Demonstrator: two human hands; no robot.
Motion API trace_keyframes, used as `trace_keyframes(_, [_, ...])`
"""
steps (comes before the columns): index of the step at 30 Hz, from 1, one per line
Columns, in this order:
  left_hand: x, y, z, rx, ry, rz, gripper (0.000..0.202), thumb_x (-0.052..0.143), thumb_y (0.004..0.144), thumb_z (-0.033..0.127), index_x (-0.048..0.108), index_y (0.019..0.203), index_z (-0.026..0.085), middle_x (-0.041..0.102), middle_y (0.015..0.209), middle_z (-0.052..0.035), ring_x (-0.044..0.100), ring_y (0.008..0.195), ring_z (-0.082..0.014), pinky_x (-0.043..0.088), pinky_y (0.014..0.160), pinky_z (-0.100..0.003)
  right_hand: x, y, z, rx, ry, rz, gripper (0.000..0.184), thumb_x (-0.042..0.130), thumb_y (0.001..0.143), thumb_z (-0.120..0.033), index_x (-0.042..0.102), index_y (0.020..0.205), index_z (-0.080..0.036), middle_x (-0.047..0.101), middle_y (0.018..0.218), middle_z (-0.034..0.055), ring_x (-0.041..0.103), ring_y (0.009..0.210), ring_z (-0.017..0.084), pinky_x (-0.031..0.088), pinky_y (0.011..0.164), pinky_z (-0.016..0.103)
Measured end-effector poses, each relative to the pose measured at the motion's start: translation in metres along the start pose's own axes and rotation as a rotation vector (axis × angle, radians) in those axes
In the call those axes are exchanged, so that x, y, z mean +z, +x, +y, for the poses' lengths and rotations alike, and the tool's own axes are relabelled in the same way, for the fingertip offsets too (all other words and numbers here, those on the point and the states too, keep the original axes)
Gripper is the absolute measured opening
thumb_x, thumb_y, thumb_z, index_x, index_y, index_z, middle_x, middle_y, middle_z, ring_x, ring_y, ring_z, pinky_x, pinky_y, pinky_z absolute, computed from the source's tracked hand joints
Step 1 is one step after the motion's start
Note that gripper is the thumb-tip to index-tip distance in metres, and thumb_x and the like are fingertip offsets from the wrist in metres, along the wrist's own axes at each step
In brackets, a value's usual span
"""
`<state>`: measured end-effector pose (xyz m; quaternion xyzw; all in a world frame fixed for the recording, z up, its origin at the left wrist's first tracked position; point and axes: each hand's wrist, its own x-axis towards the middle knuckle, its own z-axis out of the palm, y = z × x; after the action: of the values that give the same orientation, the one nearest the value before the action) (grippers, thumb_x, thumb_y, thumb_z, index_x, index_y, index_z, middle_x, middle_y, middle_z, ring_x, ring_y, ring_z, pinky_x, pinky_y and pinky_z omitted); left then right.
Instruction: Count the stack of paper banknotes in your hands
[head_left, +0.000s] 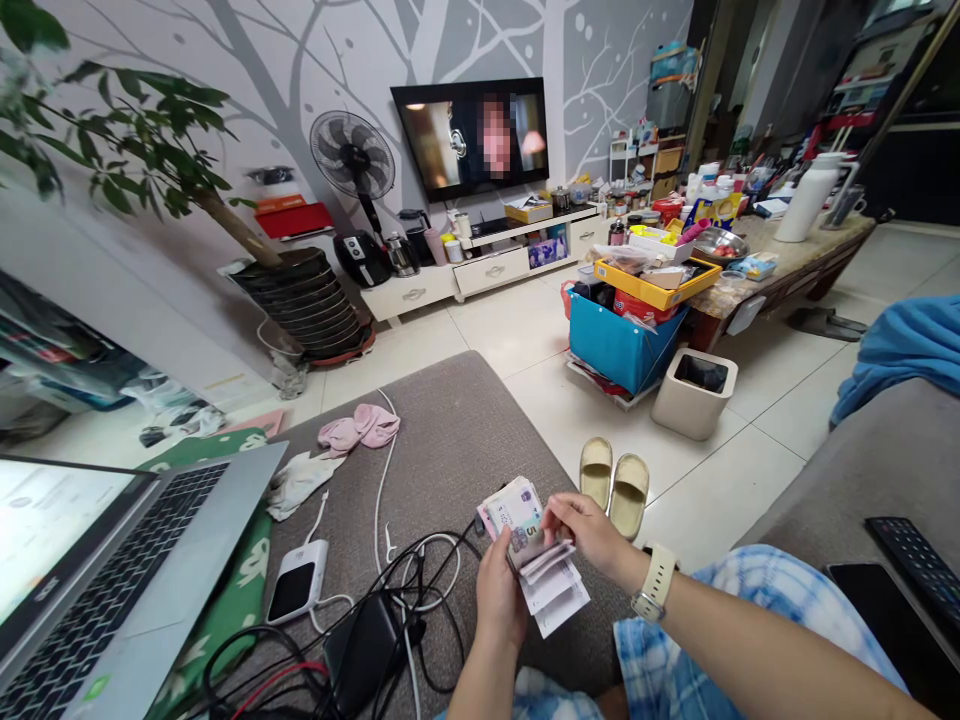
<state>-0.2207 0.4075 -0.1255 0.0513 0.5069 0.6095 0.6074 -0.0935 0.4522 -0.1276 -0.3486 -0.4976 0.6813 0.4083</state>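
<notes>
A stack of banknotes (517,510) is held over the grey sofa seat, in front of my lap. My left hand (501,590) grips the stack from below and the left, its thumb lying on the notes. The top note shows a 5. My right hand (585,530), with a pale watch on the wrist, has its fingers pinched at the right edge of the stack. Several folded-over notes (559,590) hang fanned toward me beneath the right hand. Whether a single note sits between the right fingertips is too small to make out.
On the sofa seat (450,410) lie tangled cables, a black adapter (364,650), a white power bank (298,580), a pink cloth bow (360,428) and a laptop (142,580). Slippers (628,495) and a bin (694,395) stand on the floor. A remote (919,565) lies at right.
</notes>
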Motion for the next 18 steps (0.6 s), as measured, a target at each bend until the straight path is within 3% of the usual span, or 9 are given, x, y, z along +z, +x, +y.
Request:
trace_keyframes(2, [0.0, 0.0, 0.0, -0.005, 0.004, 0.011, 0.023, 0.06, 0.079, 0.022, 0.068, 0.096, 0.009, 0.074, 0.09, -0.0156, 0.071, 0.078, -0.0257, 0.056, 0.074, -0.037, 0.0, 0.0, -0.001, 0.015, 0.004, -0.03, 0.045, 0.045, 0.088, -0.057, 0.058, 0.071, -0.017, 0.058, 0.054, 0.0004, 0.043, 0.046, 0.011, 0.029, 0.048, 0.026])
trace_keyframes(5, [0.001, 0.0, -0.001, 0.001, 0.013, 0.015, 0.024, 0.059, 0.08, 0.02, 0.067, 0.1, 0.009, 0.074, 0.091, -0.0152, 0.071, 0.076, -0.0246, 0.056, 0.072, -0.037, -0.001, 0.0, 0.001, 0.02, -0.022, -0.013, 0.037, 0.06, 0.081, -0.051, 0.056, 0.069, -0.017, 0.059, 0.055, -0.0003, 0.048, 0.05, 0.012, 0.033, 0.052, 0.025])
trace_keyframes(10, [0.001, -0.001, -0.002, 0.023, 0.025, 0.001, 0.023, 0.063, 0.076, 0.017, 0.067, 0.097, 0.01, 0.074, 0.085, -0.0121, 0.071, 0.076, -0.0241, 0.056, 0.073, -0.036, -0.006, 0.005, 0.012, 0.034, -0.102, 0.156, 0.033, 0.077, 0.066, -0.037, 0.05, 0.069, -0.018, 0.047, 0.053, -0.0071, 0.039, 0.05, 0.009, 0.028, 0.05, 0.023])
trace_keyframes(13, [0.001, -0.002, -0.002, 0.018, 0.012, -0.026, 0.024, 0.065, 0.072, 0.014, 0.067, 0.096, 0.011, 0.074, 0.087, -0.0111, 0.071, 0.083, -0.0249, 0.055, 0.077, -0.036, -0.009, 0.008, 0.017, 0.043, -0.118, 0.2, 0.034, 0.079, 0.062, -0.034, 0.049, 0.071, -0.018, 0.042, 0.054, -0.0089, 0.035, 0.051, 0.008, 0.026, 0.05, 0.023])
trace_keyframes(18, [0.0, -0.002, -0.002, 0.017, 0.004, -0.057, 0.031, 0.067, 0.069, 0.014, 0.067, 0.1, 0.012, 0.074, 0.09, -0.0105, 0.071, 0.084, -0.0245, 0.055, 0.081, -0.036, -0.011, 0.01, 0.019, 0.042, -0.189, 0.166, 0.029, 0.073, 0.068, -0.034, 0.05, 0.063, -0.017, 0.045, 0.054, -0.0056, 0.037, 0.052, 0.009, 0.027, 0.051, 0.024])
